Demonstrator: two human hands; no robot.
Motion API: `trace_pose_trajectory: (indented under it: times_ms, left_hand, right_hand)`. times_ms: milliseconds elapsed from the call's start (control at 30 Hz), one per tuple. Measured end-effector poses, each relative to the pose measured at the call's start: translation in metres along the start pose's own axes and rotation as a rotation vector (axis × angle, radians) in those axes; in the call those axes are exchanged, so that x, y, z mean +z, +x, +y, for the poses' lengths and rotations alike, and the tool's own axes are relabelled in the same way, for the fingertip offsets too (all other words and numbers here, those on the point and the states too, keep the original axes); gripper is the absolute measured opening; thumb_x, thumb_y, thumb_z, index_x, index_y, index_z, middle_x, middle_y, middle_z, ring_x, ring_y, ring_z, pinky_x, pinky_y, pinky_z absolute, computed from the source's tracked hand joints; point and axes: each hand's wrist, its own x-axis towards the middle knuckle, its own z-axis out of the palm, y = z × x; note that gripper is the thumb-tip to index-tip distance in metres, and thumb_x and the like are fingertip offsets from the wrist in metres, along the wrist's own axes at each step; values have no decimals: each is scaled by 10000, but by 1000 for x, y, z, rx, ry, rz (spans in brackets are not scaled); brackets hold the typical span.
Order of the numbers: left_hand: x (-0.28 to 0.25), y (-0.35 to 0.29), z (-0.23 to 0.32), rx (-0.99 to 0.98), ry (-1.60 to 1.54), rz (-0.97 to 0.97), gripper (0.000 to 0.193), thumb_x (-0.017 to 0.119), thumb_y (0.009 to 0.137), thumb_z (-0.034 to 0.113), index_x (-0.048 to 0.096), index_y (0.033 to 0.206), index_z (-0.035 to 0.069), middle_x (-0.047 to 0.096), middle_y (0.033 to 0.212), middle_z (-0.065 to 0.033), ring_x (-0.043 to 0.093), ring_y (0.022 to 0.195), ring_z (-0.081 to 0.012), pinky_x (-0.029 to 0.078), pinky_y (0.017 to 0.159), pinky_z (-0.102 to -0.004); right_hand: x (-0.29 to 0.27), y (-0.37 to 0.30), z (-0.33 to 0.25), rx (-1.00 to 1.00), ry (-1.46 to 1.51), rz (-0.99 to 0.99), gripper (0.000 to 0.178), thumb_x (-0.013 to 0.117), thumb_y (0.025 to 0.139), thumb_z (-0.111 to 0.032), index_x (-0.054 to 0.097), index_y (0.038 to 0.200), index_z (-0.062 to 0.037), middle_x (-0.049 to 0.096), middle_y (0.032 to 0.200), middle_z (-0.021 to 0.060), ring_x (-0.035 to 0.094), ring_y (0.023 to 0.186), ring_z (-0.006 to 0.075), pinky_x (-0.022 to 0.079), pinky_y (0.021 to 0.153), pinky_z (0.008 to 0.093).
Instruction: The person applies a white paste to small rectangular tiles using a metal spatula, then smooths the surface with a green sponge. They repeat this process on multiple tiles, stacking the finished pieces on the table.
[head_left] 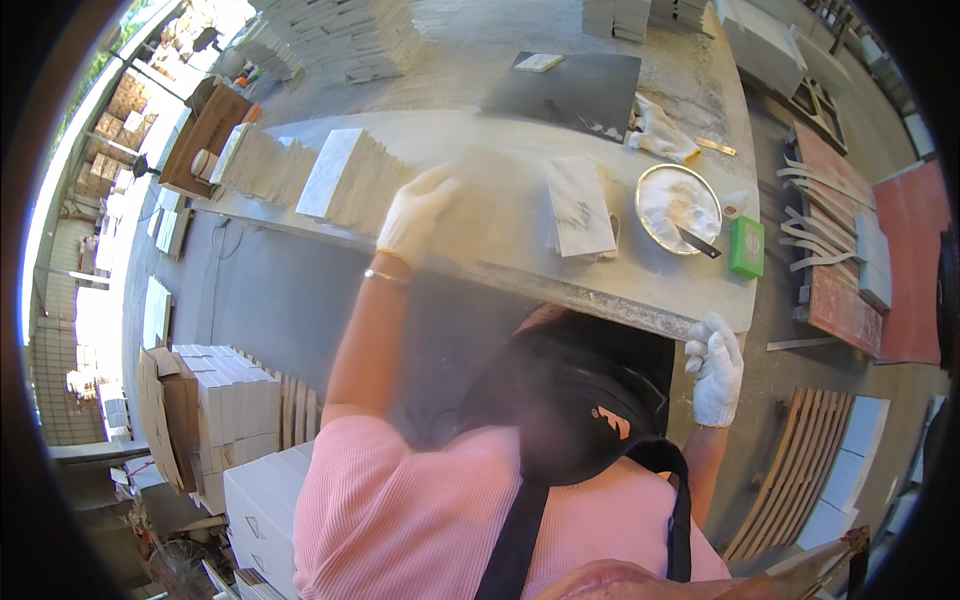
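Note:
My left hand (415, 212), in a white glove, is over the near edge of the worktable (690, 275). Its fingers stretch out to the right, beside a row of white stone tiles (343, 172) standing on edge, and nothing shows in its grasp. At the table's right front corner, my gloved right hand (715, 375) has its fingers curled; whether they hold anything small is hidden. Between the hands lie a few white marbled tiles (580, 210). A round bowl (642, 222) of white paste or powder, with a putty knife (700, 243) in it, stands to their right.
A green box (746, 248) sits beside the bowl. Behind are spare gloves (660, 130) and a dark board (570, 95) bearing a small tile. More tile stacks (345, 35) stand at the back. White boxes (228, 400) are piled at left, a wooden pallet (790, 470) at right.

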Motion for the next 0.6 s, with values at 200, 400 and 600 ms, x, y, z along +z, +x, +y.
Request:
trace_pose_trajectory:
  times_ms: [200,400,600]
  left_hand:
    - [-37,33,-20,-35,145,108,484,685,982,256,652,1381,-18,727,1259,-121,683,1119,-192,540,955,-325]
    - [-16,24,-1,225,1015,296,446,655,952,338,703,1332,110,719,1271,-179,672,1173,-359,516,1021,-420]
    - [56,-18,-6,168,572,-92,480,629,964,390,688,1335,93,721,1259,-184,676,1169,-359,513,1016,-439]
  right_hand:
    - [5,-5,3,30,-69,-65,422,637,1040,-172,606,1413,23,705,1160,117,680,887,145,524,683,256]
    - [30,-1,-6,72,-201,-66,426,633,1037,-197,619,1404,19,713,1150,113,674,880,140,522,676,242]
    - [85,39,-2,-29,-457,-255,456,659,1022,-240,624,1429,-38,730,1164,94,682,873,109,516,671,243]
